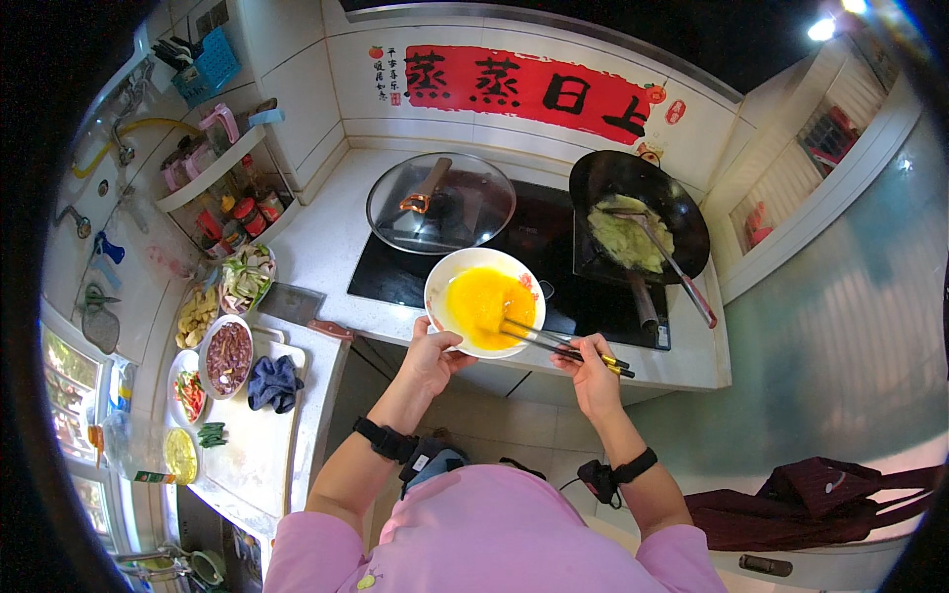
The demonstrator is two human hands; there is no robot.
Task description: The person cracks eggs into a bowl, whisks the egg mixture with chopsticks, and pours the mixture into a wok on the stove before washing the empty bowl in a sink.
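Observation:
My left hand (435,354) grips the lower left rim of a white bowl (439,278) with a red flower pattern. Beaten egg (485,300), bright yellow, fills much of it. Between the fingers of my right hand (593,370) is a pair of dark chopsticks (552,345) with gold bands. Their tips dip into the egg and look blurred there. The bowl is held up over the front edge of a black cooktop (560,296). Behind the bowl, a glass lid (445,211) with a brown handle covers a pan.
A wok (686,237) with pale green food and a spatula (678,270) stands at right, handles jutting forward. On the left counter lie a cleaver (293,302), a cutting board (245,474), a dark blue cloth (274,383), and bowls of sliced meat (228,357) and cut vegetables (247,276).

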